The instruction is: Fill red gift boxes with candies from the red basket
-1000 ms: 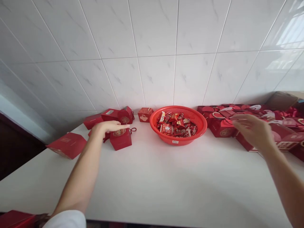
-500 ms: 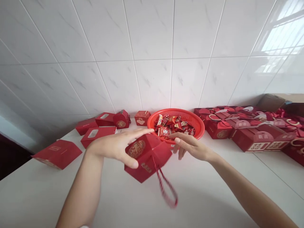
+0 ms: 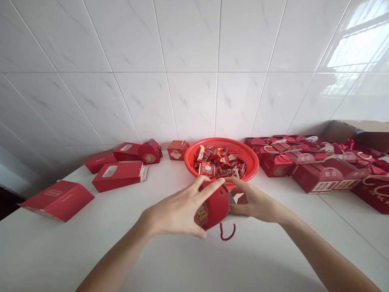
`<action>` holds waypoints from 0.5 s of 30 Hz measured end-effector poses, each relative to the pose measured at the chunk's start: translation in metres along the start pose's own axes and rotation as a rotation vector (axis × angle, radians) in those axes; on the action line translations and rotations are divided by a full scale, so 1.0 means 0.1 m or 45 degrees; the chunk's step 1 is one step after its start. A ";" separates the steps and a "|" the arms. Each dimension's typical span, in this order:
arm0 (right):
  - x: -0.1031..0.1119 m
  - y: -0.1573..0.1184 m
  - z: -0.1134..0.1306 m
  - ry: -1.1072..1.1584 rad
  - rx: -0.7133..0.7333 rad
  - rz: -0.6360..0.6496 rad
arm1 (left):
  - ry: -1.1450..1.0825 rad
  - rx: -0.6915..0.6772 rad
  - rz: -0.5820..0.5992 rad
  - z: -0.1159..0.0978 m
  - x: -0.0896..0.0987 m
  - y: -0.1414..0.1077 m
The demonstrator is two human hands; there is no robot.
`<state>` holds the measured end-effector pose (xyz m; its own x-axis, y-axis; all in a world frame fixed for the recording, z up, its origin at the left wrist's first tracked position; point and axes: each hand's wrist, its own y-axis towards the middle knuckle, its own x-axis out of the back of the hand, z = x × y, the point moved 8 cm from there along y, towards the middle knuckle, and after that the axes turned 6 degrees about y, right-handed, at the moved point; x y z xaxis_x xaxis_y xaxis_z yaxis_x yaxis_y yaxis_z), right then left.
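Observation:
A red gift box with a gold emblem and a rounded flap is held up in front of the basket. My left hand wraps round its left side, thumb low and fingers over the top. At its right side, my right hand pinches a flap whose grey inner face shows. A twisted red cord hangs below the box. Just behind stands a red plastic basket filled with wrapped candies. The box's far side is hidden by my hands.
Several red boxes lie at the left, among them a large one and one with an oval window. A small box stands left of the basket. Many handled boxes crowd the right, before a brown carton. A tiled wall closes the back.
The box has turned and moved right, so its rounded flap now faces me. My right hand has come from beside the box onto its flap. The cord no longer swings out as far.

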<state>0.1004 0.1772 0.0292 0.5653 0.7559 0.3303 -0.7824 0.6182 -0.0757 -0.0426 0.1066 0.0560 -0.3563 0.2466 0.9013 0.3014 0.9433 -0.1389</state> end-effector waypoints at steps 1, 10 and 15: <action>0.00 -0.03 0.02 -0.075 0.017 -0.038 | -0.010 -0.024 0.032 -0.03 -0.06 0.03; 0.16 -0.18 0.04 -0.411 0.049 -0.288 | -0.332 -0.152 0.009 -0.13 -0.02 0.15; 0.13 -0.15 -0.08 -0.384 0.072 -0.298 | -0.326 -0.024 -0.047 -0.02 -0.09 0.19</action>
<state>0.1216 0.1797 0.0276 0.6346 0.4931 0.5951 -0.6591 0.7474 0.0837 -0.0318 0.1223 0.0465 -0.5790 0.2622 0.7720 0.2992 0.9492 -0.0980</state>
